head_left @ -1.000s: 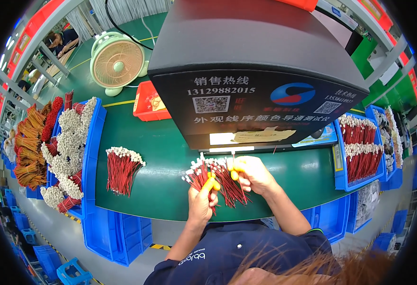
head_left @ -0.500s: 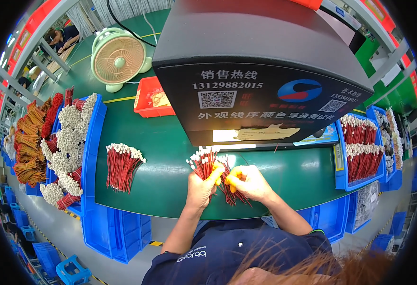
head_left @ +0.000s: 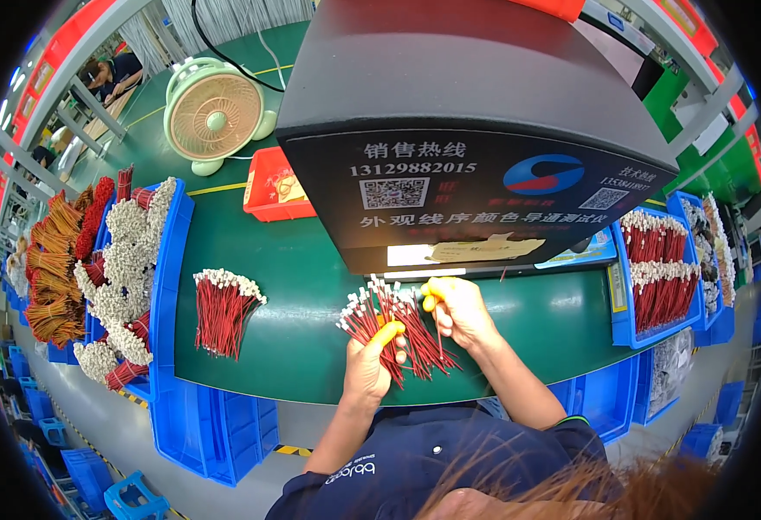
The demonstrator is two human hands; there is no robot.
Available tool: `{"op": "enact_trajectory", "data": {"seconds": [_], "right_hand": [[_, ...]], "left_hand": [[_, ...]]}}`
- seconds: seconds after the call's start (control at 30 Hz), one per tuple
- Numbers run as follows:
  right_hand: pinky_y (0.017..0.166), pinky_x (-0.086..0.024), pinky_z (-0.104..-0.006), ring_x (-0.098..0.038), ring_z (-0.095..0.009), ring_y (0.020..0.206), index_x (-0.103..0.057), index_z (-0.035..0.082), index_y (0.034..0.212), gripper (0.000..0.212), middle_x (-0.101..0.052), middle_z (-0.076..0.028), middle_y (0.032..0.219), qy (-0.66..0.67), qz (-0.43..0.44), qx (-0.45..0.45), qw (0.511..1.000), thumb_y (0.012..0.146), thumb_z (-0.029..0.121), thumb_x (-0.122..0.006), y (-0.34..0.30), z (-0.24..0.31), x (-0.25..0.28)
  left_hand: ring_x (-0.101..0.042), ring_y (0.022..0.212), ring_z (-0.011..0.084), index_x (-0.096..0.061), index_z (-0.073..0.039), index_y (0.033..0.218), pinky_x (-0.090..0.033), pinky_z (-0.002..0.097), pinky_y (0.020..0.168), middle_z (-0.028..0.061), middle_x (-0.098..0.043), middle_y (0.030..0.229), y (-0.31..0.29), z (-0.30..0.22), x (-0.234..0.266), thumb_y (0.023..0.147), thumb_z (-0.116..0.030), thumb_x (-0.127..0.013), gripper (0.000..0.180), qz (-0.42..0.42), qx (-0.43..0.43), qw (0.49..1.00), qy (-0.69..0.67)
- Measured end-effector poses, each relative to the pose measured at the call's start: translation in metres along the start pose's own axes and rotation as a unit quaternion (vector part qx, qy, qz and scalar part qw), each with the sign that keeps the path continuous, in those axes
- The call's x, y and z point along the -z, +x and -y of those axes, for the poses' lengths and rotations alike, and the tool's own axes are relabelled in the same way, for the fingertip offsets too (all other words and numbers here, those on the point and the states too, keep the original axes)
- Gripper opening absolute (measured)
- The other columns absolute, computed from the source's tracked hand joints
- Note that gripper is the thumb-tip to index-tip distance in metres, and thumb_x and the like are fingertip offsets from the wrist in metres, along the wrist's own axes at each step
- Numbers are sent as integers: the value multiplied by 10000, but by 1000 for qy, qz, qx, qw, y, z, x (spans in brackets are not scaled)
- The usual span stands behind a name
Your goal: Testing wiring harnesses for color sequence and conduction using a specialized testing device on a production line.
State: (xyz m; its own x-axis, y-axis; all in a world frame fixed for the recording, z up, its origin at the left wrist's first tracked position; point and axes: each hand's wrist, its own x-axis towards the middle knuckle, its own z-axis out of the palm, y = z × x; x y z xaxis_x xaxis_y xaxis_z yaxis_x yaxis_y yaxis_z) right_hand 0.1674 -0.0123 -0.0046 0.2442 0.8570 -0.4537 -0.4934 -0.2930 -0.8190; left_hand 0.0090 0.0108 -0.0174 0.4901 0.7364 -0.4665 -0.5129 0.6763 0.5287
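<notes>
My left hand is closed round part of a bunch of short red wires with white connectors, yellow covers showing on its fingers. More of these wires lie fanned out on the green table just to the right of it. My right hand is beside the bunch, thumb and forefinger pinched together in yellow finger covers. A thin red wire seems to hang below that pinch; its connector end is hidden by the fingers. Over both hands stands a black box-shaped machine with a lit opening at its base.
A separate pile of red wires lies on the table at left. Blue bins with bundled wires stand at the left and right. A red tray and a green fan are farther back. Another person sits far left.
My right hand has moved up and slightly right, out from the wires toward the machine. The wires near my left hand are more spread out.
</notes>
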Motion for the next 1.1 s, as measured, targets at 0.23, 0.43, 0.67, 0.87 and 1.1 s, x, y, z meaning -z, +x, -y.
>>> {"op": "enact_trajectory", "data": {"seconds": [0.23,0.43,0.67,0.87,1.1], "right_hand": [[440,-385,-199,-455,-76,465,-578,-11,838,191,-552,-57,684,-178,44,155,971,795,174,-559,-16,-9,-24],[317,-351,-194,-433,-72,392,-533,-14,771,200,-536,-61,649,-23,43,67,997,836,169,-484,-9,4,-11],[293,-326,-185,-393,-70,346,-548,-12,786,189,-519,-44,604,126,72,-43,988,824,157,-471,3,4,4],[332,-330,-182,-421,-53,376,-568,7,817,193,-523,-24,579,-211,12,43,976,804,196,-531,-11,7,-12],[327,-312,-193,-392,-67,354,-565,0,777,217,-506,-29,535,-191,-27,61,979,820,206,-512,-12,0,-16]], "left_hand": [[-530,601,122,-522,-2,962,-421,219,413,63,-568,787,2,16,-5,787,-20,-521,177,12,-48,999,12],[-526,580,120,-528,-13,950,-409,215,409,65,-573,776,-4,9,-8,785,-32,-528,167,-42,-19,999,10],[-510,578,115,-513,-69,961,-372,209,392,56,-581,776,-7,1,0,805,-82,-525,157,-32,-29,998,55],[-524,581,106,-524,-32,955,-383,191,391,79,-589,778,-3,6,-2,805,-71,-537,156,-31,-32,997,56],[-555,616,134,-530,-7,969,-471,224,440,81,-587,807,-5,9,-13,806,-69,-533,174,-37,-43,995,87]]}}
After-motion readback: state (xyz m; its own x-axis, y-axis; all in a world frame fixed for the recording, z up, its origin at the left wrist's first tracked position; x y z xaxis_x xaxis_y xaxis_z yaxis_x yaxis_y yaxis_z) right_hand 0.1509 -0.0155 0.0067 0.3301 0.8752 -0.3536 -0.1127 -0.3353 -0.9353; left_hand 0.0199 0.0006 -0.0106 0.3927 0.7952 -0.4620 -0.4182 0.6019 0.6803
